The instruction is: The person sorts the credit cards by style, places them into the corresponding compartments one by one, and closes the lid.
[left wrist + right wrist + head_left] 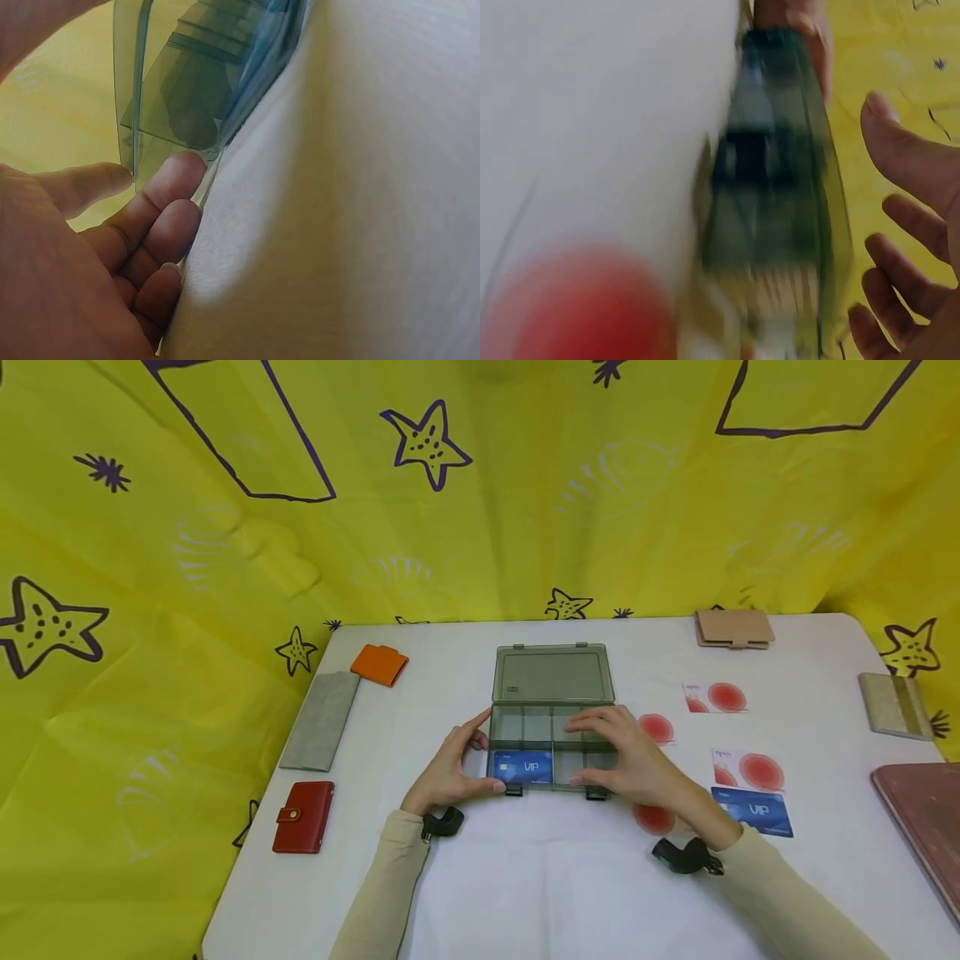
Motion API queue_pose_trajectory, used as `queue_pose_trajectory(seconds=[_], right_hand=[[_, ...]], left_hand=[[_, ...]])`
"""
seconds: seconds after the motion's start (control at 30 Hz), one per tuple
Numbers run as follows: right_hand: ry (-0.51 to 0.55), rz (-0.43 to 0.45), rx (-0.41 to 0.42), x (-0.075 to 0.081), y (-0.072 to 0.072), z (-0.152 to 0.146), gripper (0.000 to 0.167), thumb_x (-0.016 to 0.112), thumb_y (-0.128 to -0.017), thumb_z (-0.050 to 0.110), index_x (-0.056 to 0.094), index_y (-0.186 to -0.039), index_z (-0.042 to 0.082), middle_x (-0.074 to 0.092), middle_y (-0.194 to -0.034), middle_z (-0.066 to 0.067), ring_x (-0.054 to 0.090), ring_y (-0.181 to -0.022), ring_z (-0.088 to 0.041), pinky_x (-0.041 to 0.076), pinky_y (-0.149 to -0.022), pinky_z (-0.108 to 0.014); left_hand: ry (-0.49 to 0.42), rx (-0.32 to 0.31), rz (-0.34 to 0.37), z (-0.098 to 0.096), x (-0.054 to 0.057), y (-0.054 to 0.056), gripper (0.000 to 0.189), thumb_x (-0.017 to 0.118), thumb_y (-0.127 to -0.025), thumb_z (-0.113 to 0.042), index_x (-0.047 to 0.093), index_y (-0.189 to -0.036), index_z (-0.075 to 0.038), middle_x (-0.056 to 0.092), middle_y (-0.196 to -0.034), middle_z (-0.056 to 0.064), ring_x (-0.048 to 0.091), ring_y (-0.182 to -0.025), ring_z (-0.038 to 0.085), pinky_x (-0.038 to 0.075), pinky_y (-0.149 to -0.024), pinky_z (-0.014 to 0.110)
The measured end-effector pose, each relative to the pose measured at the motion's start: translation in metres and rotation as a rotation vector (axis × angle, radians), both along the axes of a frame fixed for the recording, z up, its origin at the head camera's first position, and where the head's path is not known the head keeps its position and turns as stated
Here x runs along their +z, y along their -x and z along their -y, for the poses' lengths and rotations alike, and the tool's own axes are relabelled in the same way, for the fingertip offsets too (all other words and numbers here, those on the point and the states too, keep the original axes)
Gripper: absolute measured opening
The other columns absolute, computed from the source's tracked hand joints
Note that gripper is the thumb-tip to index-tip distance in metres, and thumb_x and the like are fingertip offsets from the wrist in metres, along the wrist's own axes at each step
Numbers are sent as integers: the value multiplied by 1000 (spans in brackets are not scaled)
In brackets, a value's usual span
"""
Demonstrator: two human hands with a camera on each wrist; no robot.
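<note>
A translucent grey-green compartment box (553, 675) lies on the white table with its lid tipped back. A blue VIP card (522, 768) rests in its front left compartment. My left hand (446, 772) holds the box's left end, thumb at the front corner and index finger at the back one. In the left wrist view, the other fingers (176, 229) are bent beside the box wall. My right hand (637, 760) is over the box's right compartments, thumb and fingers spread with nothing between them. The right wrist view shows this hand (922, 247) apart from the blurred box (769, 217).
Right of the box lie several red-and-white cards (748, 770) and another blue VIP card (765, 812). An orange wallet (379, 665), a grey wallet (321, 722) and a red wallet (303, 818) lie left. A tan wallet (735, 628) and a beige one (885, 706) are far right.
</note>
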State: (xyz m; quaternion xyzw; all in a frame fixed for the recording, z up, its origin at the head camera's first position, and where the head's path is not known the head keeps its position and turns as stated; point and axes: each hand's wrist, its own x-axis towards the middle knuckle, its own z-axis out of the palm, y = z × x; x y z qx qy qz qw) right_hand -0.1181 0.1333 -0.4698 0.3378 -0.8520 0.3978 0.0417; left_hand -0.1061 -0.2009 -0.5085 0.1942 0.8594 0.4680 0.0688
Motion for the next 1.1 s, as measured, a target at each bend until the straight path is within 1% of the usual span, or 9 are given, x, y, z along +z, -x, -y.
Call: queue_pose_trajectory(seconds=[0.2,0.3,0.37,0.47,0.5,0.6,0.7,0.8,1.1], right_hand=[[-51,-43,-110,7,-7,-74,70,103,-62,11,73,-125,11,73,-121,-2,55,-114,-3,48,-93,-18],[-104,-36,-169,9,-15,-109,67,103,-61,12,75,-123,14,76,-115,-1,54,-108,4,44,-90,-10],[-154,4,-207,11,-22,-129,65,103,-63,16,75,-122,16,77,-112,0,53,-105,6,43,-88,-10],[-264,88,-269,12,-33,-153,65,102,-66,25,75,-124,18,76,-114,-3,54,-105,0,47,-83,-13],[-291,128,-285,12,-37,-159,66,102,-66,27,75,-126,17,76,-115,-5,57,-106,-6,51,-85,-18],[-367,266,-319,10,-46,-176,72,100,-69,29,72,-132,11,74,-118,-13,60,-109,-28,58,-89,-47],[-421,365,-326,7,-51,-187,73,99,-70,30,70,-132,4,73,-117,-18,59,-107,-40,52,-88,-68],[-468,403,-321,3,-51,-193,73,99,-70,32,71,-130,2,71,-118,-22,58,-104,-41,52,-88,-69],[-541,380,-325,1,-52,-191,70,100,-68,29,72,-126,2,69,-116,-23,57,-101,-38,53,-88,-68]], left_hand=[[-2,-5,-9,0,1,0,116,98,-74,-20,31,-168,-11,59,-116,11,50,-111,26,41,-103,40],[-4,-12,-22,0,0,1,117,99,-73,-20,31,-168,-10,60,-115,11,50,-110,26,41,-102,40],[-1,-15,-27,0,-1,0,117,99,-73,-20,31,-168,-10,60,-115,11,50,-109,26,41,-102,39],[-2,-11,-25,0,-1,-1,117,99,-73,-19,31,-168,-10,59,-115,11,50,-110,26,41,-102,39],[-4,-8,-20,0,-1,-1,117,99,-73,-19,31,-168,-11,59,-115,11,50,-110,26,40,-102,38],[-9,-9,-20,-1,0,-1,116,98,-73,-19,31,-168,-11,59,-115,11,50,-110,27,40,-103,38],[-4,-10,-19,0,1,-1,115,98,-74,-20,31,-168,-12,59,-115,11,50,-111,27,40,-103,38],[4,-4,-16,0,2,-1,115,97,-74,-21,31,-168,-12,59,-115,11,50,-111,26,40,-103,38],[-4,1,-6,-1,1,-2,115,98,-74,-20,31,-168,-13,59,-116,12,50,-112,27,40,-104,39]])
